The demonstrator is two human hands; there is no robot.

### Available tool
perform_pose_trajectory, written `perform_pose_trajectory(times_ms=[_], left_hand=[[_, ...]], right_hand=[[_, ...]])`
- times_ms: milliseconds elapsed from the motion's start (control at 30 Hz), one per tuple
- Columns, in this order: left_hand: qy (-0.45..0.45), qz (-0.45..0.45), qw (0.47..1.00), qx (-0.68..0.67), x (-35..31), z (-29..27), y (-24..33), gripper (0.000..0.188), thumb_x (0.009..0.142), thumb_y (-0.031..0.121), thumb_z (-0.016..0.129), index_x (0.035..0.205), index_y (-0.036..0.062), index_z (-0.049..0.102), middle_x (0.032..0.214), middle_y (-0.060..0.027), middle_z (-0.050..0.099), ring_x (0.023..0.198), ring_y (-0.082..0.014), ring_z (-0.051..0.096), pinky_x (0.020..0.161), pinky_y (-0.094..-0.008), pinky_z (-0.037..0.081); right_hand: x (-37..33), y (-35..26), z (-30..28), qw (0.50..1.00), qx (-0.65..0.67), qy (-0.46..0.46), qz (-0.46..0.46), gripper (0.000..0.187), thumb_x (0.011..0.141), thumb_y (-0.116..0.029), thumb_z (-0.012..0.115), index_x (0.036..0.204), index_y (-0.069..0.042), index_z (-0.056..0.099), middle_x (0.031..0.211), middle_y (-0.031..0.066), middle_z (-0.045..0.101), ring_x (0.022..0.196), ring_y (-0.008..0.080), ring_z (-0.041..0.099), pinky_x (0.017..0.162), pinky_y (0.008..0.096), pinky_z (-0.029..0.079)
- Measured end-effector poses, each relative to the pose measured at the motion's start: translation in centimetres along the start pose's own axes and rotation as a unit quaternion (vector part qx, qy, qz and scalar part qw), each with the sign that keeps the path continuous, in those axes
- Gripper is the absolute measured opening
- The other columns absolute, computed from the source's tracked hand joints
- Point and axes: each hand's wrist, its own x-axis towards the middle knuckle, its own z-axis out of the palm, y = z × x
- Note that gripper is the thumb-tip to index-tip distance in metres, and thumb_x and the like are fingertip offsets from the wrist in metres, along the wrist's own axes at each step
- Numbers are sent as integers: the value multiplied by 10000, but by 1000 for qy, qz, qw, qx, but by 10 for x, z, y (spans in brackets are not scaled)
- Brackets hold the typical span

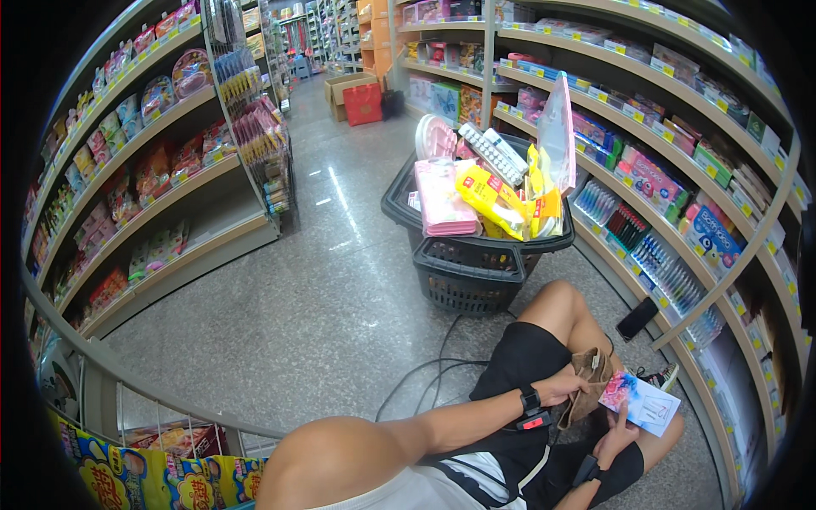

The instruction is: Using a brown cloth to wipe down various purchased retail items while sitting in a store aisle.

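Observation:
My left hand (564, 388) is closed on a soft brown cloth piece (581, 403), perhaps a pouch; its exact kind is unclear. Just to the right, my right hand (620, 435) pinches a white card (653, 410) with a pink and blue printed corner and dark marks on it. Card and cloth are close together above my folded legs. In front of my knee stands a black shopping basket (470, 276), heaped with goods. Pink boxes (448, 200), yellow packets (497, 200) and a clear pink-edged case (557, 136) rise above its rim.
A dark phone (637, 318) lies near the right shelving (654, 136), which is stocked with pens and boxed toys. Shelves of snacks (153, 161) line the left. A red bag (364, 104) and a cardboard box (337, 92) stand farther along the aisle. Black cables (439, 357) trail across the floor.

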Motion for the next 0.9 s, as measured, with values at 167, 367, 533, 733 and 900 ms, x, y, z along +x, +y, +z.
perform_pose_trajectory(times_ms=[167, 367, 533, 733, 900], left_hand=[[19, 42, 997, -65, 4, -5, 3, 482, 800, -126, 517, 1256, 22, 474, 1181, -93, 596, 1083, -207, 595, 919, -339, 495], [-6, 15, 999, -43, 1, 4, 8, 485, 799, -121, 523, 1261, 22, 477, 1184, -87, 594, 1085, -206, 590, 943, -346, 480], [-39, -16, 998, 41, 0, 1, 0, 579, 776, -140, 527, 1319, 32, 424, 1242, -89, 560, 1147, -199, 543, 974, -348, 449], [-16, 28, 998, 51, 3, 4, -2, 610, 769, -160, 515, 1331, 55, 416, 1250, -69, 560, 1162, -193, 545, 964, -350, 465], [18, 68, 998, 1, 2, 2, 3, 537, 775, -152, 509, 1279, 33, 477, 1177, -67, 600, 1071, -181, 599, 911, -314, 495]], right_hand=[[2, 7, -5, 999, -35, -22, 13, 292, 900, -73, 637, 1129, 91, 561, 1088, 141, 619, 941, 197, 631, 770, 342, 580], [1, 6, -7, 999, -28, -29, -8, 304, 899, -90, 640, 1143, 70, 553, 1088, 126, 619, 936, 194, 633, 773, 342, 572], [2, 8, -6, 1000, -3, 9, -15, 284, 910, -94, 634, 1128, 72, 562, 1087, 130, 626, 954, 192, 629, 801, 329, 559], [5, 10, -9, 1000, -17, 2, -11, 293, 910, -86, 632, 1149, 59, 546, 1099, 121, 622, 955, 193, 632, 809, 338, 563], [-4, -1, 5, 1000, -9, -17, -24, 318, 895, -57, 639, 1172, 46, 524, 1079, 114, 618, 925, 194, 641, 719, 321, 592]])
